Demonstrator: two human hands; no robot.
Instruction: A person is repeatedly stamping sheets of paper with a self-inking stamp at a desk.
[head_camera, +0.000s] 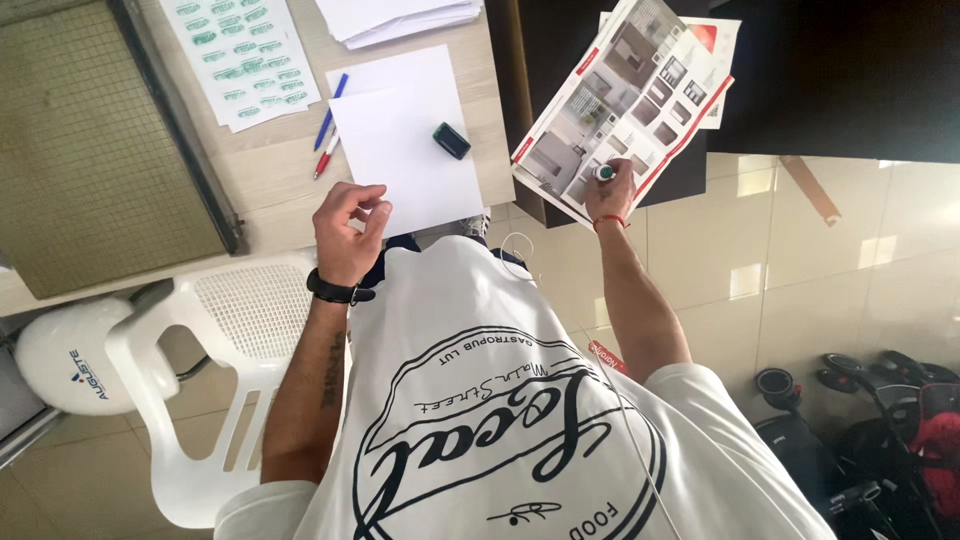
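Head view: the right hand (610, 195), red band at the wrist, is clamped on a printed brochure (625, 95), which is held up off the table's edge, over the tiled floor (760, 260). A small green-and-white cylinder (604, 172) is pinched against the brochure's lower edge by the same hand; its kind cannot be told. The left hand (350, 225), black watch on the wrist, is seen with fingers curled at the near corner of a blank white sheet (405, 150) on the table (280, 180). Whether the sheet is gripped or only touched cannot be told. The hands are well apart, brochure on the right, sheet on the left. A small dark stamp (451, 140) is resting on the sheet, between the two hands. A blue pen (331, 108) and a red pen (326, 158) lie just beside the sheet's left edge. A sheet of green stamp marks (240, 55) lies further left. A paper stack (400, 18) sits at the table's far side. A white plastic chair (200, 340) is seen under the left forearm.
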